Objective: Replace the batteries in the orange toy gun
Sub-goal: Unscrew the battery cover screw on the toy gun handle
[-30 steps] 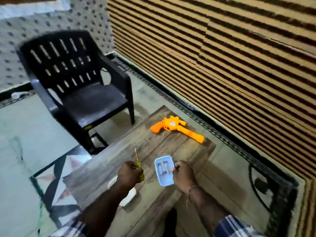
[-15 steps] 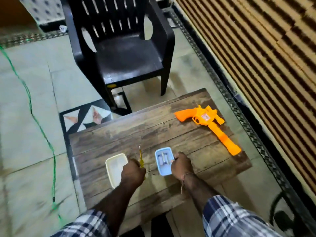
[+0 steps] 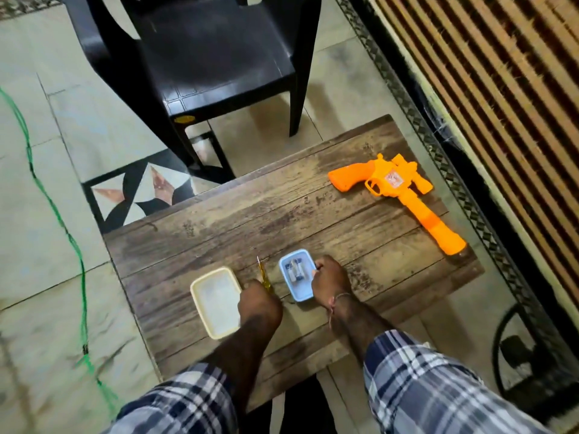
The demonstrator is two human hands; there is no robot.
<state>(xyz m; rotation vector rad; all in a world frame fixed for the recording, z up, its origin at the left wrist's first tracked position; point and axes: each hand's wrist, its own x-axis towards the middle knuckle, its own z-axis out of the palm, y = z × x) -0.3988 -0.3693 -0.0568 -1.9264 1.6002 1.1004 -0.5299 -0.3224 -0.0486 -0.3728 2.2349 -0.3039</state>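
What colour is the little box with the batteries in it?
Light blue. The box shows in the head view, beside the right hand.

No text, brand or number is showing clearly enough to be read anywhere in the frame. The orange toy gun, lying on the worktop right of centre, is carrying a small pale sticker on its body, but its print is blurring into an unreadable patch. The black chair at the top of the frame is bearing a small yellow oval label on its seat's front edge, too small to make out.
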